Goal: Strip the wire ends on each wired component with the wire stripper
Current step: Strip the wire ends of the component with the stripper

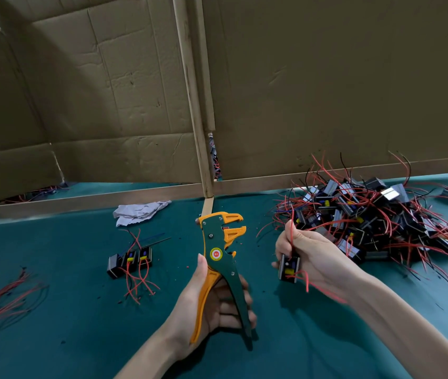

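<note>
Left hand [212, 302] grips wire stripper [221, 258]; right hand [307, 255] holds wired component [289, 268].

One marking shows: a round red-and-yellow sticker [216, 254] on the stripper [224, 269], near the middle, bearing two white letters too small to read. No other text is legible.

Dim, soft light from above leaves the cardboard wall [326, 77] murky, darkest upper left; the green table mat [67, 302] reads brighter, with faint shadows. Wide-angle distortion bends the edges; the left hand [217, 305] is slightly blurred.
</note>
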`<act>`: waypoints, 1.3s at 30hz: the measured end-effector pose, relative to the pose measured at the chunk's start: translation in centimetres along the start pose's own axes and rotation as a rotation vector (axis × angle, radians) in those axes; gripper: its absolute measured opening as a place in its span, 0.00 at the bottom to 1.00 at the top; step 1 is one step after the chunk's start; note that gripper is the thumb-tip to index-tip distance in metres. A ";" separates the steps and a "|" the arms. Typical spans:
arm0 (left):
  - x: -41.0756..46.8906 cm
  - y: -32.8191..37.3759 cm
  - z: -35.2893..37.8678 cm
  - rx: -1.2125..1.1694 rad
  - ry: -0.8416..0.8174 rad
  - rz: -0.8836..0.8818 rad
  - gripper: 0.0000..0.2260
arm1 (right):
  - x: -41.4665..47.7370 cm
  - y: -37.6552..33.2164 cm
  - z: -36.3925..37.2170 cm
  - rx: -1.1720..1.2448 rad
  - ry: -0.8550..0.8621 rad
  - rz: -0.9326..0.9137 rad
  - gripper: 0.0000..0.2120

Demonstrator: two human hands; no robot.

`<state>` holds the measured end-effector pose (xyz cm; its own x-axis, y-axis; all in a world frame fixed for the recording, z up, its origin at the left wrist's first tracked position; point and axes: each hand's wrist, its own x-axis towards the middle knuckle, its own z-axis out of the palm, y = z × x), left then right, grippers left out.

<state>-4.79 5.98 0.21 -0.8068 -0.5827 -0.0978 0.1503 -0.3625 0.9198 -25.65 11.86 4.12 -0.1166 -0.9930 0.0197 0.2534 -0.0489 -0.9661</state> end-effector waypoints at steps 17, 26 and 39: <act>-0.2 0.2 -0.1 0.038 -0.089 -0.063 0.39 | -0.2 -0.5 -0.6 0.156 -0.192 -0.032 0.15; 1.3 0.3 0.8 0.043 -0.015 -0.003 0.40 | -0.9 -0.7 -0.2 0.214 -0.225 0.149 0.16; -1.2 0.0 0.9 0.076 -0.193 -0.090 0.35 | -0.9 -0.4 0.2 0.287 -0.248 0.177 0.07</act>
<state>-4.31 7.33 0.64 -0.9106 -0.3977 -0.1127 0.0353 -0.3465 0.9374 -25.45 12.72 4.50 0.1789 -0.9828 -0.0452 0.5105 0.1320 -0.8497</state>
